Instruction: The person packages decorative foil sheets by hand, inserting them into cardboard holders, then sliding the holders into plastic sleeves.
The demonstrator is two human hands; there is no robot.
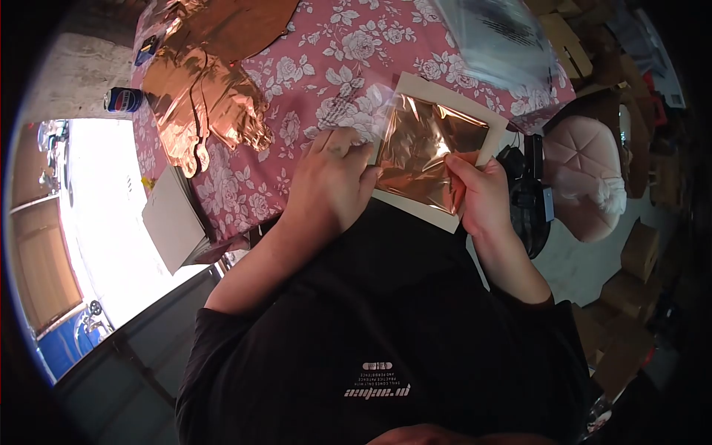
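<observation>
My right hand (pixel 483 191) grips the lower right edge of a pale square board (pixel 419 206), thumb pressed on top. On the board lies a shiny copper-coloured foil sheet (pixel 426 144), creased and reflecting light. At the board's left side, my left hand (pixel 330 178) has its fingers curled on a clear plastic bag (pixel 345 107) with faint printing. Its thumb tip meets the board's left edge. The bag spreads over the floral tablecloth (pixel 293 70), and its outline is hard to make out.
Copper-coloured foil pieces (pixel 211 104) lie at the table's left, with a blue can (pixel 123 99) beside them. Clear printed plastic bags (pixel 497 41) are stacked at the far right. A pink padded stool (pixel 584 174) and cardboard boxes (pixel 630 297) stand on the right.
</observation>
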